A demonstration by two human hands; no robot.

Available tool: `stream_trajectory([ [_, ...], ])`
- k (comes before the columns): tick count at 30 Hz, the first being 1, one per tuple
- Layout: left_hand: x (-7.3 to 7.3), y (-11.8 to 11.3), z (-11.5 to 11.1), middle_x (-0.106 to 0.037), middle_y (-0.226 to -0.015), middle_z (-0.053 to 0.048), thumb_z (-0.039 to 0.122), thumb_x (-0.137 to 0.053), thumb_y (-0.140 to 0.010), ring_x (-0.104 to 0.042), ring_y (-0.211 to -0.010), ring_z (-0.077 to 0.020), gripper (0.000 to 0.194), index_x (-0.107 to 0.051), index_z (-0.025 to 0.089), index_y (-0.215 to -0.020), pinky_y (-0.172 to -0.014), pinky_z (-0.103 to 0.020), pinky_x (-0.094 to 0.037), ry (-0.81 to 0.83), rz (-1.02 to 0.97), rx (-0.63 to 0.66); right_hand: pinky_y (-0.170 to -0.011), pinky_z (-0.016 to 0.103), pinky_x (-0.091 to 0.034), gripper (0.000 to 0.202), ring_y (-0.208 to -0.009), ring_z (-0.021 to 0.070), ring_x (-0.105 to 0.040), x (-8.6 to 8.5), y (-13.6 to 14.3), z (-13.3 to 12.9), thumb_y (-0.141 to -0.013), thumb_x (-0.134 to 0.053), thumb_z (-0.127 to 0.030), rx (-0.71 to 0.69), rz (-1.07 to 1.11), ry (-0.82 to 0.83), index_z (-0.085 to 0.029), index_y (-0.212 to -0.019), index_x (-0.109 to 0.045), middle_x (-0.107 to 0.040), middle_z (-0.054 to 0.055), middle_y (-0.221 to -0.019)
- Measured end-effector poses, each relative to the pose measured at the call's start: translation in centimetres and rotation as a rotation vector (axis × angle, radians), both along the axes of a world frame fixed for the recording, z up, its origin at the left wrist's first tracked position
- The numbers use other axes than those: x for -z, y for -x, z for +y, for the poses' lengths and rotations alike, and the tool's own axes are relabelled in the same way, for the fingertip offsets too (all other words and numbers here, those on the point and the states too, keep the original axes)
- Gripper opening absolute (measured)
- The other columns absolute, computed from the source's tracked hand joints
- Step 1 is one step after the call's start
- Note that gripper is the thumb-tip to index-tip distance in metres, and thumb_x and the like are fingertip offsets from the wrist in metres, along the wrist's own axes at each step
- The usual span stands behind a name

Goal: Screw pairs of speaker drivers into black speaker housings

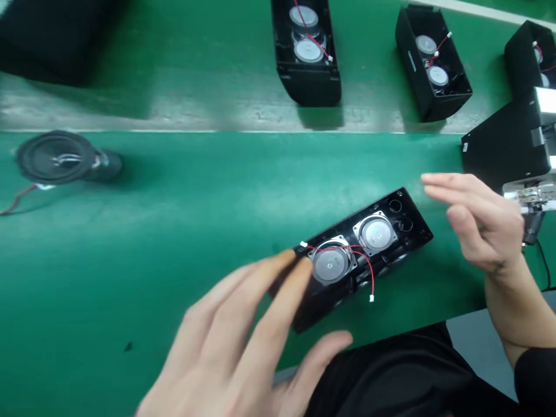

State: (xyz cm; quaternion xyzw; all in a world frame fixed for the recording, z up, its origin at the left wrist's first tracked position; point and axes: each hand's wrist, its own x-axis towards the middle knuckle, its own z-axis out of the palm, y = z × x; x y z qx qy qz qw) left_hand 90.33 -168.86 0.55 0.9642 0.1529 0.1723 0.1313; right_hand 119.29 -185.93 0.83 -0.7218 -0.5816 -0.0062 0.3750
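A black speaker housing [408, 217] lies at a slant on the green table, its inside facing up. Two round silver-backed speaker drivers [332, 263] are seated in it. A red wire [369, 263] with small white plugs crosses them, one plug hanging near the front edge. My left hand [243, 341] is spread over the housing's left end and hides part of it; whether the fingertips touch is unclear. To the right of the housing, my right hand [486, 220] is held apart from it, fingers stretched out, with nothing in it.
Along the raised strip at the back stand several similar housings [310, 87] with drivers and red wires. A round black speaker [56, 159] with a cable lies at the left. A black machine [506, 145] stands at the right, and a dark box [47, 46] at the upper left.
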Motion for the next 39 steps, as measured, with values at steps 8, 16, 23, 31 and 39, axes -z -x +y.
stream_trajectory([
  [8,3.8,-3.9,2.9,-0.07,-0.148,-0.03,0.037,-0.068,-0.108,-0.073,-0.132,-0.0465,0.083,-0.03,0.012,-0.178,-0.105,-0.062,-0.063,-0.046,0.022,0.169,-0.12,0.047,-0.068,0.041,-0.139,0.0261,-0.076,4.0,3.3,-3.4,-0.119,-0.05,-0.034,0.212,0.383,0.126,-0.019,-0.143,-0.079,-0.078,0.01,-0.146],
  [16,5.9,-8.1,6.2,-0.073,-0.149,-0.018,0.043,-0.074,-0.102,-0.076,-0.125,-0.0439,0.083,-0.037,0.03,-0.175,-0.103,-0.057,-0.063,-0.012,0.045,0.435,-0.107,0.047,-0.072,0.034,-0.118,0.0265,-0.083,1.7,1.5,-11.1,-0.115,-0.056,-0.037,0.628,0.257,-0.025,-0.022,-0.128,-0.083,-0.084,0.011,-0.127],
  [23,3.0,-9.8,5.5,-0.061,-0.164,-0.021,0.042,-0.074,-0.101,-0.065,-0.144,-0.0559,0.07,-0.05,0.031,-0.166,-0.112,-0.073,-0.06,-0.049,0.173,0.518,-0.119,0.065,-0.055,0.029,-0.113,0.0415,-0.077,3.3,-12.2,-16.8,-0.089,-0.075,-0.041,1.201,0.296,0.272,-0.016,-0.103,-0.081,-0.082,0.019,-0.105],
  [31,1.0,-11.2,0.8,-0.044,-0.178,-0.029,0.049,-0.096,-0.083,-0.051,-0.157,-0.0579,0.092,-0.056,0.025,-0.163,-0.121,-0.083,-0.047,-0.164,0.179,0.612,-0.08,0.041,-0.063,0.05,-0.078,0.0212,-0.065,6.7,-14.3,-18.2,-0.077,-0.083,-0.069,0.952,0.773,-0.112,-0.023,-0.084,-0.066,-0.067,0.007,-0.077],
  [39,2.0,-11.8,-0.5,-0.049,-0.171,-0.033,0.031,-0.078,-0.099,-0.059,-0.147,-0.0549,0.051,-0.067,0.023,-0.148,-0.106,-0.073,-0.059,-0.231,0.192,0.531,-0.033,0.02,-0.014,0.059,-0.04,0.0025,-0.012,1.1,-8.0,-17.9,-0.073,-0.087,-0.084,0.63,0.916,-0.814,-0.033,-0.102,-0.083,-0.045,-0.008,-0.07],
])
